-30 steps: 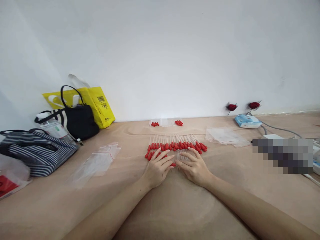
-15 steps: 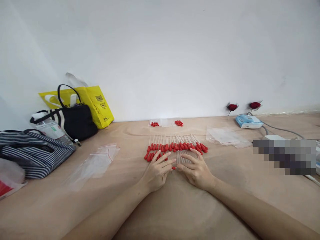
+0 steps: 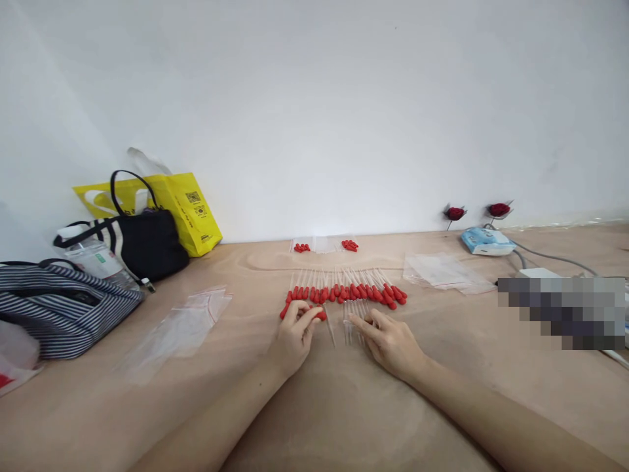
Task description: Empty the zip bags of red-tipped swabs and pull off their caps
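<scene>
Beside the near left of a row of red-bulbed glass droppers, my left hand is closed, its fingertips pinched at a red rubber bulb. Its fingers partly hide other bulbs lying in a nearer row. My right hand has its fingers drawn together over several bare glass tubes, and they appear to grip one at its end. A single clear tube lies slanted between the two hands.
Two small heaps of red bulbs lie on a clear bag by the wall. Clear zip bags lie to the left, and more clear bags to the right. Handbags and a yellow bag stand left; a blue tissue pack sits right.
My left hand has drawn back slightly left, its spread fingers closing to a pinch at a bulb. My right hand's fingers have drawn together. The slanted tube between them has come into view.
</scene>
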Demonstrator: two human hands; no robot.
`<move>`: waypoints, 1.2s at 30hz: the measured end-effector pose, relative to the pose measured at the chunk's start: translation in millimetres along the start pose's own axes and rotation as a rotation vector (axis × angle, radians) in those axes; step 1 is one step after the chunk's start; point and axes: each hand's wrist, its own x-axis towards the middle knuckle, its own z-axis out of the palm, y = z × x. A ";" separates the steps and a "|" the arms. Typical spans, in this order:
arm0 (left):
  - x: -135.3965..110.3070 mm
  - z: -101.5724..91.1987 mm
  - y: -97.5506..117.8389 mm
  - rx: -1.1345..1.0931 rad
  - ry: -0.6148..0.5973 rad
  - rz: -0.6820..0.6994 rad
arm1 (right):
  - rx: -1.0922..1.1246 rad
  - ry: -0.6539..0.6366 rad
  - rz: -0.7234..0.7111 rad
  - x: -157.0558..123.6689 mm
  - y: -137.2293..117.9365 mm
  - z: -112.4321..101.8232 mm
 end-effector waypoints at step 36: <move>62.1 -2.5 -23.8 0.294 -0.276 -0.363 | -0.002 -0.226 0.089 42.7 -32.5 11.4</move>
